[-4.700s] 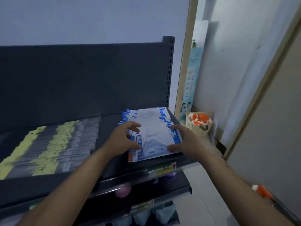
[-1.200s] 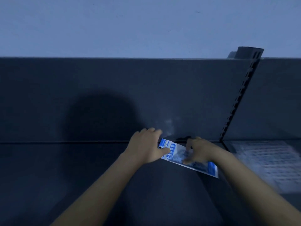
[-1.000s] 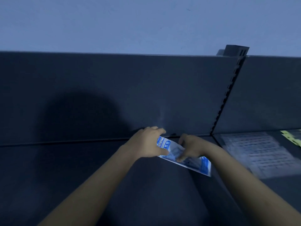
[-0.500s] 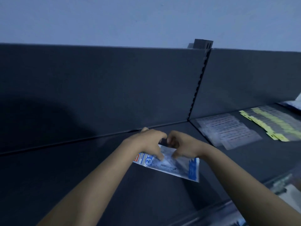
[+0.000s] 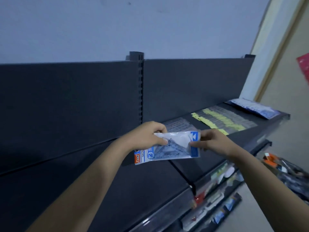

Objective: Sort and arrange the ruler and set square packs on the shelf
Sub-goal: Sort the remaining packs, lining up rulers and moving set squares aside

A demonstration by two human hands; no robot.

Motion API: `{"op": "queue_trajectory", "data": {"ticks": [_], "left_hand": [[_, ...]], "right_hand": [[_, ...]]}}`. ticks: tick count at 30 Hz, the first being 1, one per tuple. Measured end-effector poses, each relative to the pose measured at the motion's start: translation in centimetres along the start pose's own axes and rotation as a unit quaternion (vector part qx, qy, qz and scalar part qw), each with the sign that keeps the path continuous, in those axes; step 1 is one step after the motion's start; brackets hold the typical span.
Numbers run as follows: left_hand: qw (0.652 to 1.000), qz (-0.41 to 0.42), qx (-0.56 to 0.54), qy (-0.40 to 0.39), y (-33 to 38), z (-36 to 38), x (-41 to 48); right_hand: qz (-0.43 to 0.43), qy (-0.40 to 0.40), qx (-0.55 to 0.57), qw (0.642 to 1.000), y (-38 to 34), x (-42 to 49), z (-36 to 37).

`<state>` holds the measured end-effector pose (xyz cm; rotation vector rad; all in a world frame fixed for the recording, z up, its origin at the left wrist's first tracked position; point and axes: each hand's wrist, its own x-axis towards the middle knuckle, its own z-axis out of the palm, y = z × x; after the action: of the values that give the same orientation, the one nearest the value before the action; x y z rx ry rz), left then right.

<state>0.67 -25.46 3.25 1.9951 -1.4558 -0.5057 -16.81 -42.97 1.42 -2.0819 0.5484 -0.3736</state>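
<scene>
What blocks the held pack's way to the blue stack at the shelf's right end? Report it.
Nothing upright. Only flat ruler packs lie on the shelf between the held pack and the stack.

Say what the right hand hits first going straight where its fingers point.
The right hand points left along the set square pack it pinches; next in line, probably the left hand gripping the other end.

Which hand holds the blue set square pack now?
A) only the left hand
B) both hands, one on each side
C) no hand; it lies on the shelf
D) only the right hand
B: the left hand pinches the set square pack on one side, the right hand on the other.
</scene>
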Motion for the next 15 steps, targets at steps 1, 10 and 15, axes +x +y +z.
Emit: {"op": "queue_trajectory", "data": {"ticks": [1,10,15], "left_hand": [[1.000,0.015,-0.002,0.008,1.4,1.2,1.4],[0.995,0.085,0.014,0.048,13.3,14.7,15.4],[0.994,0.105,0.007,0.006,19.4,20.4,23.3]], "right_hand": [[-0.006,0.001,0.003,1.000,0.9,-0.6,-1.5],[0.019,0.068,0.059,0.996,12.0,-4.6,-18.6],[0.070,0.097,0.063,0.991,18.6,-4.7,-27.6]]}}
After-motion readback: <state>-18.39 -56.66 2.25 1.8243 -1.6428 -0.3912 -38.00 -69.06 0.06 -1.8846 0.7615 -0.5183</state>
